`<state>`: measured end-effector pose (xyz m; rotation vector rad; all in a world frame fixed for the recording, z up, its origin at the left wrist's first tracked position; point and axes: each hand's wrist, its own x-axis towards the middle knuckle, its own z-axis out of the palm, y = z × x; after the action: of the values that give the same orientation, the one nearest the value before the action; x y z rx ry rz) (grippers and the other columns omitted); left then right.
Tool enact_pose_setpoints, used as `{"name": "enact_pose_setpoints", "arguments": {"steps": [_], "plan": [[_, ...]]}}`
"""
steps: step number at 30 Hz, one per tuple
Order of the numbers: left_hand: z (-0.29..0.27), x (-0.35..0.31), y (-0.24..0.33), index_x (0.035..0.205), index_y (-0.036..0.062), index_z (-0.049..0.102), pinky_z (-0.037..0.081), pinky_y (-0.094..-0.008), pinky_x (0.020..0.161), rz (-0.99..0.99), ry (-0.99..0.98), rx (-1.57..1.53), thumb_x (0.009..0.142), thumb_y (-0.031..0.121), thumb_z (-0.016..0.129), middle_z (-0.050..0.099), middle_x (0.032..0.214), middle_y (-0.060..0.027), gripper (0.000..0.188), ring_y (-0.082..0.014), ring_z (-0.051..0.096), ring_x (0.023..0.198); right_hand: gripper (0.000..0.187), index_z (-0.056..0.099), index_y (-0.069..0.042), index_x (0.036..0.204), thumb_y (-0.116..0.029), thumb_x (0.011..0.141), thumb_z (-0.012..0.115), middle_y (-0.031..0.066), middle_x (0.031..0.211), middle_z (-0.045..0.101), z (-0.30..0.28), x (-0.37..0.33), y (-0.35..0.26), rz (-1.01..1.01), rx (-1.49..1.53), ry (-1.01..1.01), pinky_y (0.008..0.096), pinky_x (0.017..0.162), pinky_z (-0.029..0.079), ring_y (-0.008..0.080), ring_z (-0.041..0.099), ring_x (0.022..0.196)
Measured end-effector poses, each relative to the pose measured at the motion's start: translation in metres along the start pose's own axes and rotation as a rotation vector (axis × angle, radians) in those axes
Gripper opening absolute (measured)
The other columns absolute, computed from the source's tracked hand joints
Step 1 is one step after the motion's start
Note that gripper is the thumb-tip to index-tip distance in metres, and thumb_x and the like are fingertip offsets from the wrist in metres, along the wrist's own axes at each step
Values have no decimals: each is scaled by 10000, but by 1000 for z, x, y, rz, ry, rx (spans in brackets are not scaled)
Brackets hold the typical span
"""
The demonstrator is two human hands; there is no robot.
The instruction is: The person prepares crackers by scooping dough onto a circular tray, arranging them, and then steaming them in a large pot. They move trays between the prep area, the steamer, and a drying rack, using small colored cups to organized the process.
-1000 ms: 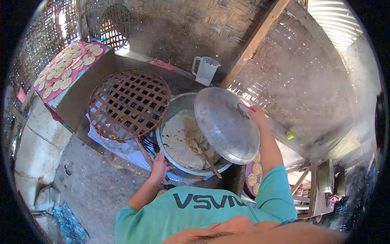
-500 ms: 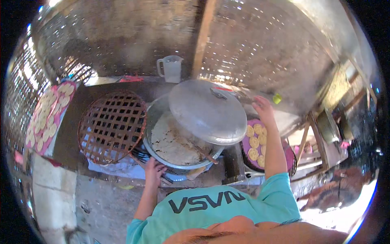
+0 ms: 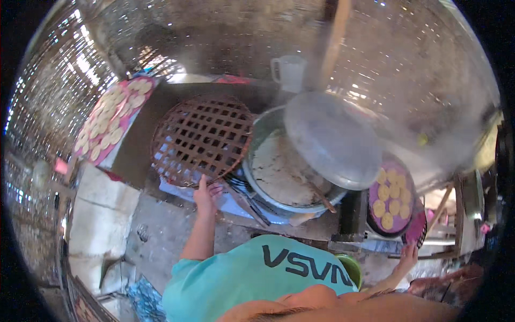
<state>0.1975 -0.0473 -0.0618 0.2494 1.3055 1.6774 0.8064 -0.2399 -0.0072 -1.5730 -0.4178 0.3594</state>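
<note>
Holding the left hand (image 3: 206,196) partly open at the near rim of the round openwork bamboo tray (image 3: 203,140), pointing one digit up over the edge; not being able to tell a firm grip from a light touch. Reaching out low with the right hand (image 3: 409,256) to the near edge of a magenta-lined dark lattice basket (image 3: 416,231), bending the fingers partway; again not being able to tell holding from touching. Having the tray lying over white cloth (image 3: 179,189), just left of a large metal pot (image 3: 251,180). Seeing a thick pale mass (image 3: 276,172) filling the pot, with a wooden stick (image 3: 323,198) leaning over the near-right rim, and a domed metal lid (image 3: 332,142) tilting across the right side amid steam. Finding round pale cakes (image 3: 395,191) lying on purple cloth in a dark pan (image 3: 377,228) farther right. Seeing a translucent jug (image 3: 292,75) standing behind, and more cakes (image 3: 115,136) covering pink cloth at far left.
</note>
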Motion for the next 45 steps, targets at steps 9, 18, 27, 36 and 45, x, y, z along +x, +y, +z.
{"name": "enact_pose_setpoints", "arguments": {"steps": [9, 18, 27, 36, 45], "plan": [[-22, 4, 9, 934, -16, 538, 492, -303, 518, 0, 4, -85, 840, 281, 554, 618, 807, -131, 312, -198, 611, 642, 288, 582, -50, 1026, -272, 843, 592, 6, 857, 564, 24, 2, 7, 8, -94, -31, 240, 656, 413, 91, 509, 768], [-57, 11, 65, 1043, -20, 533, 521, -307, 722, 132, -199, -580, 854, 91, 496, 609, 1007, -118, 223, -197, 603, 887, 306, 568, -74, 1111, -244, 856, 564, 11, 929, 599, 45, 17, 2, 27, -204, -247, 214, 647, 426, 93, 547, 780], [-113, 106, 113, 941, -61, 554, 558, -254, 703, -47, -401, -1197, 850, 31, 445, 609, 858, -140, 169, -212, 617, 772, 294, 590, -31, 1035, -242, 831, 611, -22, 781, 558, 63, 52, 27, -60, -262, -318, 180, 488, 377, 44, 468, 625], [-135, 208, 185, 1131, -120, 414, 482, -404, 862, 176, -234, -1308, 694, 640, 515, 519, 1082, -248, 883, -338, 514, 1026, 263, 582, -38, 1005, -255, 856, 570, -9, 726, 543, 62, 43, 17, -213, -389, -343, 188, 466, 392, 58, 487, 601], [-113, 199, 194, 1356, 19, 181, 201, -561, 1025, 476, -259, -944, 830, 540, 433, 290, 1373, -180, 782, -353, 269, 1263, 258, 596, 32, 981, -182, 839, 566, 26, 804, 571, 80, -14, -37, -215, -548, -286, 203, 590, 419, 88, 512, 681]]}}
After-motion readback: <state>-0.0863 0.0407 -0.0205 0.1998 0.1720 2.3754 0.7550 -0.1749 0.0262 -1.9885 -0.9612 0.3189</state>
